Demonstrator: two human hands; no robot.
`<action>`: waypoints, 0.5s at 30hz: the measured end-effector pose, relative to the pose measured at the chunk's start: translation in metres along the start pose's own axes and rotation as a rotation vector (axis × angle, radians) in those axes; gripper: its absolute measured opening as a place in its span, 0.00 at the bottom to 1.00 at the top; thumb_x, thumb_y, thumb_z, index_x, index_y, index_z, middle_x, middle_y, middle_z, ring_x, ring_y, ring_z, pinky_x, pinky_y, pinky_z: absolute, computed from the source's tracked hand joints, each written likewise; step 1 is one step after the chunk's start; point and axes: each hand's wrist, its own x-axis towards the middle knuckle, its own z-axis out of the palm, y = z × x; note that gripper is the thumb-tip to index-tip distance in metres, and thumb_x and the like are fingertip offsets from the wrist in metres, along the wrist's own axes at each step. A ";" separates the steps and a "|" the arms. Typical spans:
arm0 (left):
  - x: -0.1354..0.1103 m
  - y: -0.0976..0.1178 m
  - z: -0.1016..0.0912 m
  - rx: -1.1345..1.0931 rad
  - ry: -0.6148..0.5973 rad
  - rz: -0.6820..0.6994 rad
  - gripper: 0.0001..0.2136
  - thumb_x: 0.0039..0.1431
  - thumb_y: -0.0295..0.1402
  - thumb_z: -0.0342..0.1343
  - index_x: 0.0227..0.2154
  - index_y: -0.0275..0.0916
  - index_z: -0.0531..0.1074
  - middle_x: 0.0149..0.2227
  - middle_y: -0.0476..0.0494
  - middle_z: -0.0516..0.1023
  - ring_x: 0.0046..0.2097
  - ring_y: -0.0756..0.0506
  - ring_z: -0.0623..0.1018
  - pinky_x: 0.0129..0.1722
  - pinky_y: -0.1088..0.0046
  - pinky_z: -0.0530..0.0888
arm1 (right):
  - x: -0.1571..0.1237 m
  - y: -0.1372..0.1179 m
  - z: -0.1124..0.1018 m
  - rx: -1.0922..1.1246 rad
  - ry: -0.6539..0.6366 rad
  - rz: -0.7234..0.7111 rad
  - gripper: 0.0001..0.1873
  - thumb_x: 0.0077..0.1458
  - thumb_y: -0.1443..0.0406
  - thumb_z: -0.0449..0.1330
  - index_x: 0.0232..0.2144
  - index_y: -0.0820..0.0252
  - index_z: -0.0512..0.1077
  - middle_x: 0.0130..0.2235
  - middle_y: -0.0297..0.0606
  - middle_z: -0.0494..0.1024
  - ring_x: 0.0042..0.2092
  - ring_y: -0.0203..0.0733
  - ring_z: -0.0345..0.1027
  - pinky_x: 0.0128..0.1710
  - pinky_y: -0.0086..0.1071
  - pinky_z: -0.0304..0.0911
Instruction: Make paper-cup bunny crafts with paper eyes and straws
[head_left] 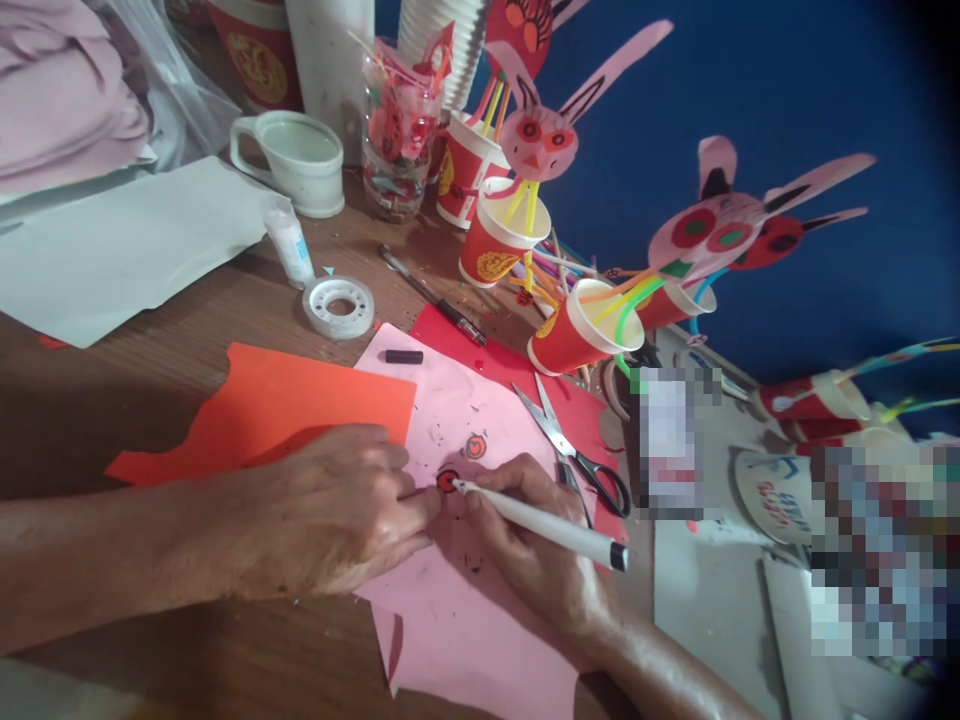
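In my right hand (532, 545) is a white marker (551, 527) with a black end, its tip touching a small red paper circle (445, 481) outlined in black. My left hand (367, 510) lies beside it, fingers curled, fingertips at the circle's left edge; whether they pinch it I cannot make out. Both hands rest over a pink paper sheet (480, 640). A second red circle (476, 446) with black rings lies just above. The black marker cap (404, 356) is on the pink sheet. Scissors (559, 435) with black handles lie partly spread to the right.
Orange paper (300, 395) lies left of the pink sheet, near a tape roll (338, 306) and glue stick (289, 245). A black pen (435, 295) rests on red paper. Behind stand red cups (574, 330) holding pink rabbit faces (709, 235) on straws, and a white mug (300, 165).
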 end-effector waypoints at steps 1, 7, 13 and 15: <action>0.000 -0.001 0.000 0.005 -0.024 0.022 0.06 0.57 0.31 0.50 0.29 0.43 0.71 0.22 0.50 0.73 0.26 0.45 0.73 0.28 0.66 0.68 | 0.000 0.001 0.000 0.003 -0.003 0.004 0.04 0.55 0.64 0.58 0.29 0.58 0.67 0.22 0.30 0.75 0.20 0.30 0.67 0.19 0.23 0.61; 0.002 -0.001 -0.002 0.020 -0.023 0.030 0.07 0.60 0.32 0.47 0.31 0.40 0.71 0.22 0.48 0.73 0.26 0.44 0.74 0.28 0.65 0.67 | -0.003 0.006 0.004 0.019 0.006 0.031 0.04 0.55 0.63 0.58 0.30 0.57 0.67 0.28 0.34 0.79 0.26 0.35 0.73 0.24 0.25 0.67; 0.000 0.000 -0.001 0.008 -0.031 0.029 0.10 0.62 0.31 0.44 0.32 0.40 0.70 0.21 0.48 0.73 0.25 0.44 0.74 0.28 0.64 0.68 | -0.003 0.005 0.004 0.006 0.026 0.001 0.04 0.55 0.63 0.58 0.30 0.57 0.67 0.27 0.33 0.79 0.25 0.35 0.73 0.22 0.25 0.66; 0.000 0.001 0.000 0.009 -0.030 0.023 0.10 0.62 0.32 0.43 0.33 0.40 0.71 0.21 0.48 0.73 0.26 0.44 0.74 0.27 0.65 0.67 | -0.002 0.002 0.004 -0.009 0.042 -0.021 0.03 0.54 0.64 0.58 0.30 0.57 0.68 0.26 0.32 0.78 0.24 0.34 0.72 0.21 0.24 0.65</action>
